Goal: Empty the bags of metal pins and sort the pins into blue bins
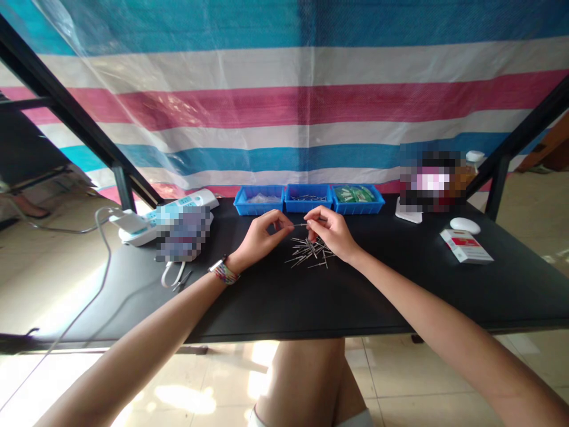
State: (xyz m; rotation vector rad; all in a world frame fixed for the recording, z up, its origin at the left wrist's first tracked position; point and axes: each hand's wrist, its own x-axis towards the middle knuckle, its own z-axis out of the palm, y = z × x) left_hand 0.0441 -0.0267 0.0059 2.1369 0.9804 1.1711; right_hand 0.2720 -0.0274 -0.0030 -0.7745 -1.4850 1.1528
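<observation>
Just above the black tabletop, a thin metal blind rivet [301, 225] spans the gap between my two hands. My left hand [267, 233] pinches its left end between thumb and fingertips. On the other side, my right hand [328, 231] is closed on the right end, its fingers partly hiding it. Below and between the hands lies a loose pile of similar rivets [306, 254], pointing in different directions. Behind my hands stand a blue bin with clear plastic bags [262, 199], a blue bin with more metal pieces [309, 198] and a blue bin with green-and-white packets [355, 194].
A white power strip [195, 204] with a plugged-in adapter and cable lies at the left, beside a blurred-out object [184, 234]. At right are a red-and-white box [466, 247], a white oval case [464, 225] and a bottle [472, 169]. Striped sheeting [267, 107] hangs behind.
</observation>
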